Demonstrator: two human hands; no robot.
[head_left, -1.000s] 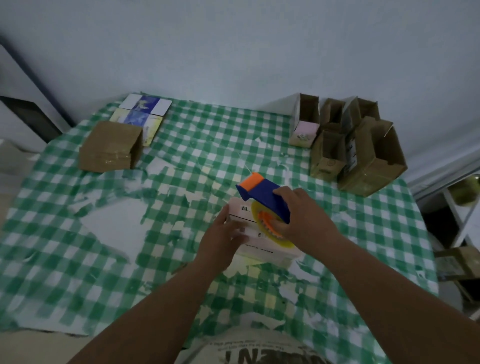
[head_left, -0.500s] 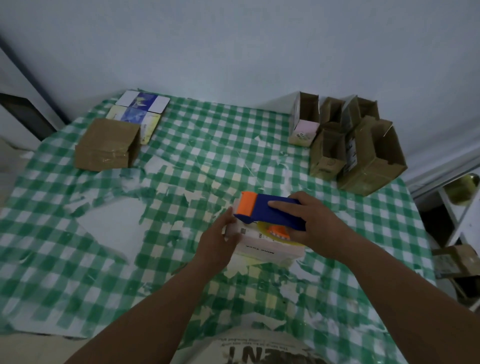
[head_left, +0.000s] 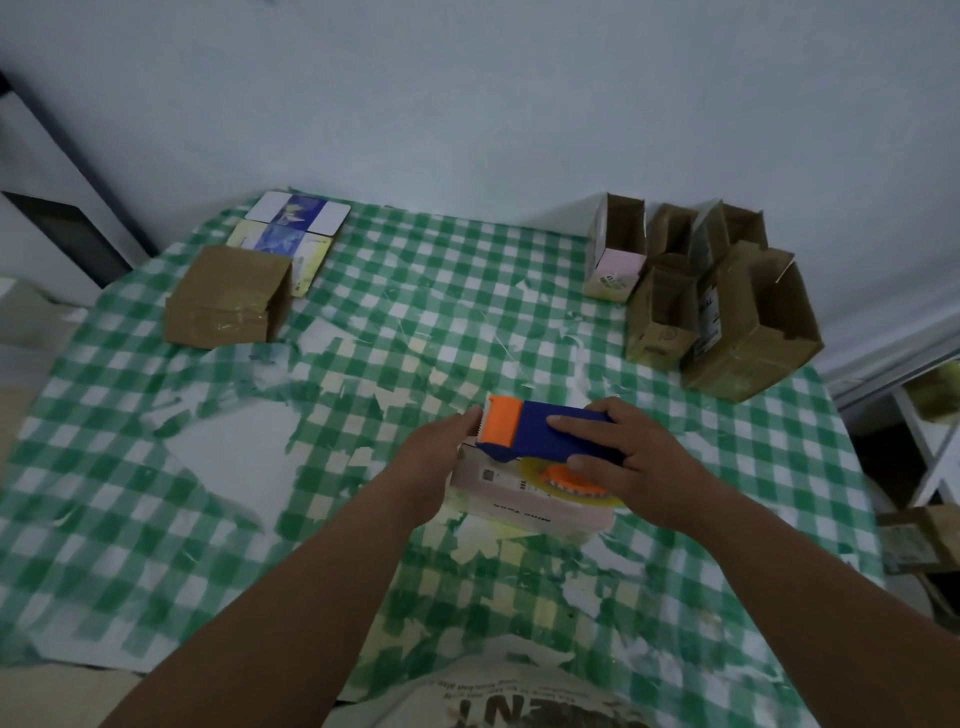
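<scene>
A pale pink box (head_left: 524, 506) lies on the green-checked tablecloth (head_left: 426, 312) in the middle of the table. My right hand (head_left: 634, 467) grips a blue and orange tape dispenser (head_left: 535, 434) lying flat along the box's top, its orange end pointing left. My left hand (head_left: 434, 465) holds the box's left end, fingers by the dispenser's orange tip. Most of the box's top is hidden under the dispenser.
A taped brown box (head_left: 228, 296) sits at the far left, with flat printed cartons (head_left: 291, 228) behind it. Several open cardboard boxes (head_left: 727, 306) stand at the far right by the wall. The tablecloth is torn in patches, white showing through.
The dispenser has tipped from steeply raised to lying flat on the box and slid left along its top. My left hand has stayed at the box's left end.
</scene>
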